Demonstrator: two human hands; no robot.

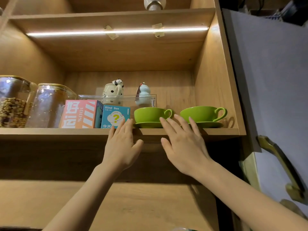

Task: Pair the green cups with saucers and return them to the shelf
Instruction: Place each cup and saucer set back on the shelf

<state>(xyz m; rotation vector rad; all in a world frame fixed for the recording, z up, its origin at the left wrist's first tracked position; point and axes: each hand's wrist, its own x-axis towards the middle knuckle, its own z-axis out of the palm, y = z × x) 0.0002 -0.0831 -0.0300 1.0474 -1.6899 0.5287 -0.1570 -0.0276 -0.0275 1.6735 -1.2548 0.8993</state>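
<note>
Two green cups stand on green saucers at the front of the wooden shelf point(66, 131). The left cup point(150, 114) sits on its saucer point(146, 125), handle to the right. The right cup point(200, 113) sits on its saucer point(210, 125) near the shelf's right wall. My left hand point(122, 144) is raised flat in front of the shelf edge, fingers apart, holding nothing, just left of the left saucer. My right hand point(182, 142) is spread open between the two cups, its fingertips over the saucer rims, gripping nothing.
Left of the cups stand a blue blind box point(115, 116), a pink box point(80, 114) and two glass jars point(48, 105). A clear tray point(154, 100) behind holds two ceramic figures. An open cabinet door point(273, 80) with a brass handle hangs at the right.
</note>
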